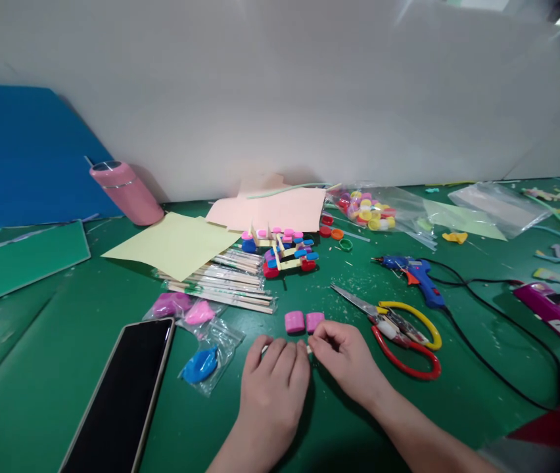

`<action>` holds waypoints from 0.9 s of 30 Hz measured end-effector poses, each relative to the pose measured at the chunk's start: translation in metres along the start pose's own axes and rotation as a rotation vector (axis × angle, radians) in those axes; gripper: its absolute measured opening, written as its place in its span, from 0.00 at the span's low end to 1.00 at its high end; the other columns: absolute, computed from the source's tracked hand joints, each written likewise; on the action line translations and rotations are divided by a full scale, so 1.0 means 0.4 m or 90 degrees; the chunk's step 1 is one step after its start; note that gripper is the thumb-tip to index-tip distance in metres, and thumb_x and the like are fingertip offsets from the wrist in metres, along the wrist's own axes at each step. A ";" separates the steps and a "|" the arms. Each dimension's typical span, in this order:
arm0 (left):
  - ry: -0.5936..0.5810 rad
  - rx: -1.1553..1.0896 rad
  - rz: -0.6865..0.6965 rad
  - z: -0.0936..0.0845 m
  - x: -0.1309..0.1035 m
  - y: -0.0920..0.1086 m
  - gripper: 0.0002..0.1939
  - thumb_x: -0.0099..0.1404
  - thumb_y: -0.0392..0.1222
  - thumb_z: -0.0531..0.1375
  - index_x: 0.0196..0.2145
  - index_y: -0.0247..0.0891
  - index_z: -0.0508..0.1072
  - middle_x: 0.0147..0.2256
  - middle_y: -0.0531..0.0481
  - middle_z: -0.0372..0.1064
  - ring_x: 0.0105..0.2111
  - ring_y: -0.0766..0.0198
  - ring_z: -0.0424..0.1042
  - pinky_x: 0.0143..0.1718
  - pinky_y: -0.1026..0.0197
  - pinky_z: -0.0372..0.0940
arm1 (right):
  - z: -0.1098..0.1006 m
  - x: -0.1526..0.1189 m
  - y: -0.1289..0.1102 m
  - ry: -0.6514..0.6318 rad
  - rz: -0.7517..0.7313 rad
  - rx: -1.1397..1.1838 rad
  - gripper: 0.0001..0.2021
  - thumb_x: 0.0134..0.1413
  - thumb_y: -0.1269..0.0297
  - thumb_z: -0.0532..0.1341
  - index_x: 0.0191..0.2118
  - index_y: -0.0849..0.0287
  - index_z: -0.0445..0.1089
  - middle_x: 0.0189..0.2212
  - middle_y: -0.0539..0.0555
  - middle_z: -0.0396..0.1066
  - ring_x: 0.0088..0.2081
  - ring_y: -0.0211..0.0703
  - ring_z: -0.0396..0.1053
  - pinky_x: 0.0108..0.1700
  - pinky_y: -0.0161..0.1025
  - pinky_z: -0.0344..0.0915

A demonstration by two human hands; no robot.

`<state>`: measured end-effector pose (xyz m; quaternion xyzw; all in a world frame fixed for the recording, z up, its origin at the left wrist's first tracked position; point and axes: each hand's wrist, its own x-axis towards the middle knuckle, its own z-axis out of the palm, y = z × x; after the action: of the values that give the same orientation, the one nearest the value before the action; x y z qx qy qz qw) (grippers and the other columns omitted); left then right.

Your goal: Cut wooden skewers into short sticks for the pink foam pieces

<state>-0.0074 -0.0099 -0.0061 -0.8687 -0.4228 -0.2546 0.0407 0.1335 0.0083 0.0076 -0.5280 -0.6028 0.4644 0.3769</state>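
Note:
My left hand (276, 384) is closed, palm down, over a thin pale stick (264, 349) lying crosswise; most of the stick is hidden under the fingers. At the stick's right end, the fingertips of my right hand (342, 355) pinch together, close against my left fingers. Just beyond the hands, two pink-purple bottle caps (294, 322) sit side by side on the green table. Farther back are small built pieces of pale sticks with red, blue and pink caps as wheels (290, 258).
Scissors (403, 335) with red and yellow handles lie right of my hands, with a blue glue gun (415, 276) and cord beyond. A phone (125, 394), bagged balloons (201, 364) and wrapped sticks (225, 286) lie left. Behind are a pink tumbler (129, 195) and bagged caps (369, 210).

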 end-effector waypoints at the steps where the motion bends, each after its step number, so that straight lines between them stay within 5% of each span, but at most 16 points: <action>1: -0.008 -0.045 -0.035 -0.002 0.005 0.001 0.10 0.57 0.29 0.54 0.34 0.35 0.73 0.29 0.43 0.74 0.31 0.55 0.70 0.42 0.51 0.53 | -0.002 0.001 0.002 -0.002 -0.004 -0.004 0.11 0.47 0.70 0.52 0.17 0.58 0.53 0.15 0.44 0.48 0.20 0.32 0.48 0.20 0.30 0.48; 8: -0.203 -0.670 -0.455 -0.041 0.047 0.001 0.12 0.58 0.39 0.52 0.21 0.35 0.69 0.19 0.50 0.65 0.22 0.63 0.63 0.25 0.64 0.56 | -0.037 0.006 0.005 -0.077 -0.044 -0.038 0.11 0.45 0.71 0.55 0.17 0.59 0.55 0.15 0.43 0.50 0.19 0.30 0.48 0.19 0.29 0.47; 13: -0.281 -0.975 -0.548 -0.047 0.048 -0.006 0.15 0.58 0.39 0.52 0.17 0.35 0.67 0.15 0.53 0.62 0.19 0.67 0.60 0.25 0.65 0.55 | -0.054 0.005 -0.002 -0.157 -0.078 -0.062 0.09 0.41 0.74 0.56 0.16 0.60 0.58 0.15 0.43 0.53 0.18 0.30 0.50 0.19 0.28 0.47; 17: -0.347 -1.057 -0.579 -0.044 0.043 -0.006 0.10 0.55 0.40 0.58 0.22 0.32 0.72 0.17 0.50 0.68 0.18 0.68 0.63 0.24 0.65 0.57 | -0.061 0.005 -0.004 -0.184 -0.097 -0.071 0.08 0.39 0.76 0.56 0.17 0.60 0.60 0.16 0.44 0.55 0.18 0.29 0.52 0.19 0.28 0.48; 20: -0.337 -1.063 -0.577 -0.044 0.043 -0.004 0.10 0.55 0.41 0.59 0.21 0.32 0.73 0.17 0.49 0.69 0.18 0.68 0.63 0.24 0.65 0.57 | -0.063 0.004 -0.005 -0.182 -0.106 -0.073 0.08 0.42 0.74 0.56 0.18 0.60 0.60 0.16 0.44 0.55 0.18 0.30 0.52 0.19 0.27 0.49; 27: -0.164 -1.083 -0.582 -0.029 0.040 0.002 0.11 0.57 0.40 0.58 0.22 0.32 0.74 0.19 0.49 0.69 0.22 0.66 0.64 0.28 0.63 0.58 | -0.044 -0.001 -0.003 -0.116 -0.093 0.002 0.07 0.49 0.62 0.59 0.30 0.60 0.67 0.25 0.50 0.61 0.23 0.33 0.56 0.22 0.30 0.54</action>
<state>-0.0035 -0.0023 0.0118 -0.3813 -0.3954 -0.3690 -0.7497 0.1497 0.0109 0.0136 -0.4379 -0.6704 0.4829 0.3545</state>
